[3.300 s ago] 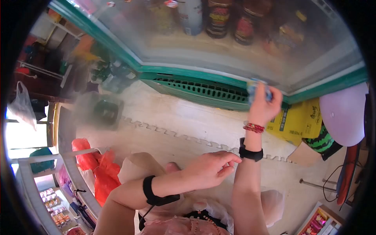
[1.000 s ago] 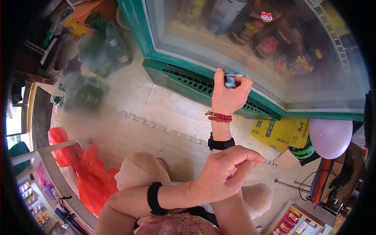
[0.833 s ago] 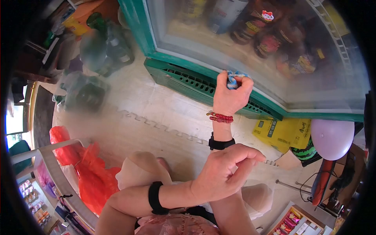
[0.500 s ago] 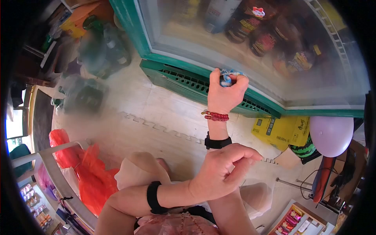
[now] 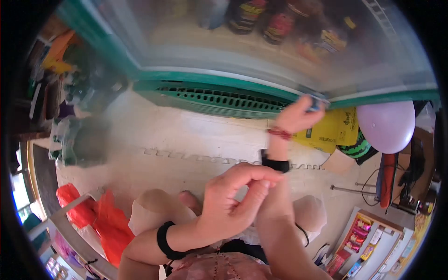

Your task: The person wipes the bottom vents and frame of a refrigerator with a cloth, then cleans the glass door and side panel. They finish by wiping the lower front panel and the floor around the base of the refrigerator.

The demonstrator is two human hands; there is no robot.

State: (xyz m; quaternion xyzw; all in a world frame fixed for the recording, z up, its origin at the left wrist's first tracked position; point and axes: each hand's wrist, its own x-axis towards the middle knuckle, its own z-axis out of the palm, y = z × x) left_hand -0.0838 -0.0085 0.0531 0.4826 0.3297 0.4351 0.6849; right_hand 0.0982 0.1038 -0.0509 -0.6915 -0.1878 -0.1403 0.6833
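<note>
My right hand (image 5: 298,115), with red beads at its wrist and a black band on the forearm, is closed on a crumpled blue-and-white cloth (image 5: 317,102). It presses at the lower green frame (image 5: 219,79) of a glass-fronted display fridge, near the right end. Motion blurs the hand, and its fingers hide part of the cloth. My left hand (image 5: 233,198) hovers lower, over my right forearm, its thumb and forefinger tips brought together and nothing showing between them. Bottles (image 5: 246,16) stand behind the fridge glass (image 5: 186,46).
A yellow carton (image 5: 333,128) and a pale purple balloon (image 5: 386,126) sit right of the fridge. Large plastic bottles (image 5: 79,140) stand on the floor at left. An orange-red plastic bag (image 5: 109,224) hangs by a white rail (image 5: 70,233). Packaged snacks fill a shelf (image 5: 368,238) at lower right.
My right hand has slid with the cloth rightward along the fridge's lower frame. My left hand keeps its pinched shape, and the whole view has turned.
</note>
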